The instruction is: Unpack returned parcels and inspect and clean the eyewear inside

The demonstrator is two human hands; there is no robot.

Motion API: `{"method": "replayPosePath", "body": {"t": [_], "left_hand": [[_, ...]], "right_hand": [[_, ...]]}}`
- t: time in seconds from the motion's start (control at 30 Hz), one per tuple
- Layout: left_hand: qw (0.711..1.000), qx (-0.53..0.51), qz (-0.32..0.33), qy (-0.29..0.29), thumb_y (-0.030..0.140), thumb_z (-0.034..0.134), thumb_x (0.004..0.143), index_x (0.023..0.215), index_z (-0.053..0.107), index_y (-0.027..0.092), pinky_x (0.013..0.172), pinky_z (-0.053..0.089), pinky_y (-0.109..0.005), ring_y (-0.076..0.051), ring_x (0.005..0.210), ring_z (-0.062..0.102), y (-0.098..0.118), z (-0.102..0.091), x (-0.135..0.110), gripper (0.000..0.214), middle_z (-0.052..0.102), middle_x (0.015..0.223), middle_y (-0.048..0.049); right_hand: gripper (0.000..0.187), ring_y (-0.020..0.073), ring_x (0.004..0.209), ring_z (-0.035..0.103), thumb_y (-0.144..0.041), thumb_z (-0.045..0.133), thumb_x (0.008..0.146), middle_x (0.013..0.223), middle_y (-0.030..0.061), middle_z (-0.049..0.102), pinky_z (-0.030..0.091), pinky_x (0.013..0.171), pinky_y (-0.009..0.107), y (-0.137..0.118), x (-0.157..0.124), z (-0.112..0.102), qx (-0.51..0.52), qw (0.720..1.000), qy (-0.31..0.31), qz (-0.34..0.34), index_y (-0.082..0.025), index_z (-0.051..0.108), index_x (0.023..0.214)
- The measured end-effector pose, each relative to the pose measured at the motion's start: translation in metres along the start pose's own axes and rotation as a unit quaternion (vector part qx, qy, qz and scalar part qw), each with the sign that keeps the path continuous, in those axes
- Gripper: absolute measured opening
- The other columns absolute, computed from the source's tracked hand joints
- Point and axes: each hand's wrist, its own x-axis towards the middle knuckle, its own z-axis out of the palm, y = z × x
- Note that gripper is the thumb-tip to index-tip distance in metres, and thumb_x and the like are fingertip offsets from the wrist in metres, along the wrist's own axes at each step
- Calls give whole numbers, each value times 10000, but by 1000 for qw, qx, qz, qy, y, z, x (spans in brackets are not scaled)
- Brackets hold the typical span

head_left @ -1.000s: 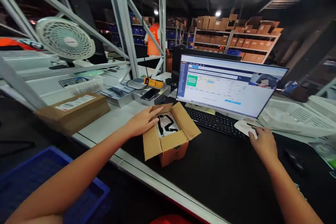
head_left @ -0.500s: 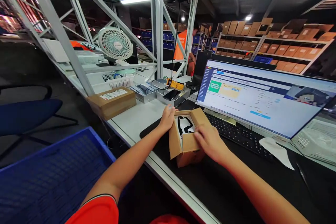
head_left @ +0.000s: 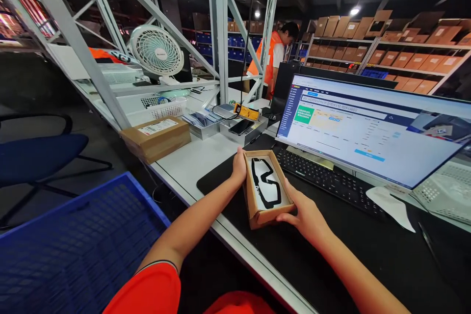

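A small brown cardboard box (head_left: 257, 216) rests on the black desk mat (head_left: 331, 250) in front of me, its top open. Inside lies a white packet with black goggles printed on it (head_left: 265, 182). My left hand (head_left: 239, 168) presses against the box's left wall, fingers closed along it. My right hand (head_left: 303, 212) grips the box's near right corner, thumb on the rim. Both hands hold the box between them.
A monitor (head_left: 368, 130) and black keyboard (head_left: 324, 179) stand just right of the box. A sealed labelled carton (head_left: 156, 137), trays, a phone (head_left: 241, 126) and a white fan (head_left: 156, 51) sit at the left. A blue crate (head_left: 73, 250) lies below. A person in an orange vest (head_left: 274, 56) stands behind.
My right hand left the mouse area and came to the box. The side flaps that stood up are now folded down, and both hands clasp the box's sides.
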Motion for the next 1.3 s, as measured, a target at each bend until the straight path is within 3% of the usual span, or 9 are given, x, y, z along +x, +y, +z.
{"method": "replayPosePath", "body": {"t": [0.17,0.3,0.47,0.57,0.73,0.93,1.03,1.13,1.3], "left_hand": [[996,70,42,43,648,114,973,663,357,245,679,416,-312,-176,637,467,23,5,-13,564,461,638,-2],[983,148,105,3,483,392,957,714,445,228,784,421,-332,-201,772,524,62,8,-29,356,545,746,-14],[934,277,205,-93,452,580,885,1133,594,210,1019,390,-438,-295,1121,541,113,13,-65,347,616,1122,-97],[866,386,289,-132,658,554,864,1340,500,207,1015,396,-508,-346,1139,515,132,24,-98,657,561,1184,-144],[813,439,364,-123,865,399,791,1363,509,197,912,423,-524,-345,974,517,138,43,-142,886,554,1042,-151],[805,398,424,-116,909,206,776,1572,239,214,1138,257,-593,-396,1266,436,131,28,-139,1057,501,1297,-193],[844,345,393,-118,900,261,792,1611,38,253,1207,116,-625,-411,1481,208,125,6,-121,1067,257,1579,-195],[895,221,254,-294,903,437,741,1594,-110,287,1186,243,-611,-397,1508,227,116,-4,-105,1186,146,1649,-197],[840,143,139,-505,835,702,605,1602,108,285,1150,368,-549,-399,1456,351,124,21,-102,1284,280,1615,-183]], "right_hand": [[925,304,969,721,-418,833,739,1239,65,723,584,889,451,4,-7,-3,8,1000,10,23,-287,392,1540],[1011,348,1073,693,-496,856,692,1287,72,701,548,958,501,10,-21,-23,27,999,-19,26,-274,366,1548],[1002,377,1450,376,-647,808,681,1561,152,428,273,1200,559,16,-39,-64,81,994,-72,20,-237,438,1517],[1105,335,1523,211,-740,653,778,1676,147,136,239,1205,575,10,-46,-80,167,983,-54,51,-263,114,1616],[1519,332,1547,-74,-514,876,600,1667,198,-143,74,1235,559,-22,-52,-56,88,986,-65,126,-162,-251,1557],[1405,357,1541,109,-421,837,599,1670,196,53,137,1224,593,-18,-68,-19,125,983,84,101,-220,-144,1585],[1420,374,1506,242,-619,822,606,1638,209,196,211,1201,605,-3,-80,-22,193,968,149,65,-240,-140,1580],[1397,389,1447,365,-817,721,601,1580,227,322,334,1148,596,0,-86,-28,264,937,224,45,-223,-83,1577],[1265,407,1336,503,-937,646,514,1440,202,533,460,1061,568,-1,-84,-23,311,926,211,35,-197,327,1489]]}}
